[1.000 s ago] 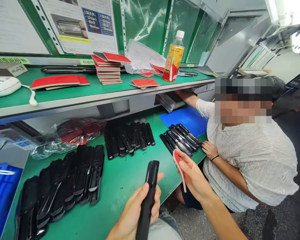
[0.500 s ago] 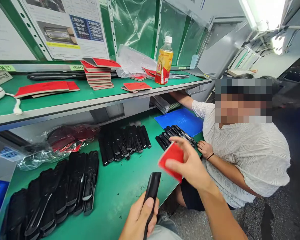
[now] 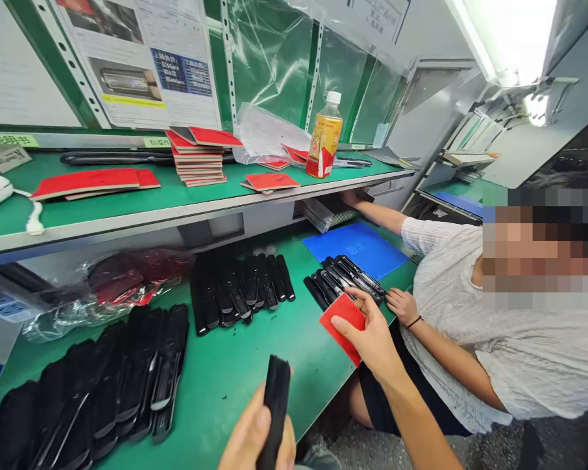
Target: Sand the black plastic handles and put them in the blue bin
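Left hand fingers wrap a black plastic bar; right hand pinches a red pad thumb-to-fingers. Both are over the green bench front edge, the 2 items apart.

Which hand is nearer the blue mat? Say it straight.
Right. The right hand, holding a red card, is just short of the blue mat; the left hand, gripping a black part, is further back and left.

Factory assembly station: green bench, rows of black casings, posted work-instruction sheets, overhead strip light.
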{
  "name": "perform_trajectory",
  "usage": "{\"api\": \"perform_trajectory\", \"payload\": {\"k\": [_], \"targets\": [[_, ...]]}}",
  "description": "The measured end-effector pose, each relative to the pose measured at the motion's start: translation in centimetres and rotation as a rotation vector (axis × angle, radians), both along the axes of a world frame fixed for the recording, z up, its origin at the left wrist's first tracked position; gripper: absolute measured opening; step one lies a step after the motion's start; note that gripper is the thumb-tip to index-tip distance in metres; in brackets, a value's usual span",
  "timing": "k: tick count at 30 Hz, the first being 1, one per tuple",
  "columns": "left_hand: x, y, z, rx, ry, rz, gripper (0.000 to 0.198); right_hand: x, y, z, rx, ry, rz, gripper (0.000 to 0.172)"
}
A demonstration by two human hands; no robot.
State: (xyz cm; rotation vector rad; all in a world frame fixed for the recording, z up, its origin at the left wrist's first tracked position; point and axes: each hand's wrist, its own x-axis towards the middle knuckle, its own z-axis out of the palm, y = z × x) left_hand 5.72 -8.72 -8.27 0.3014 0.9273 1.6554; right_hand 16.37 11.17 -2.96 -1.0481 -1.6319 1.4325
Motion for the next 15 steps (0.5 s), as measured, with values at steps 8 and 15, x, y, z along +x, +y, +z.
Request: {"api": "perform_trajectory", "payload": {"k": [8,15], "targets": [[-0.8,2.7,-2.4,-0.13,-0.416,0.012,0.054,1.0,-5.6,-2.6,-0.205,0.264,0.297,0.074],[-0.4,2.9,-1.1,-0.183,-0.402,-0.082,0.053,0.7,-4.4,-3.3,0.516,0.007,0.263,0.044]]}}
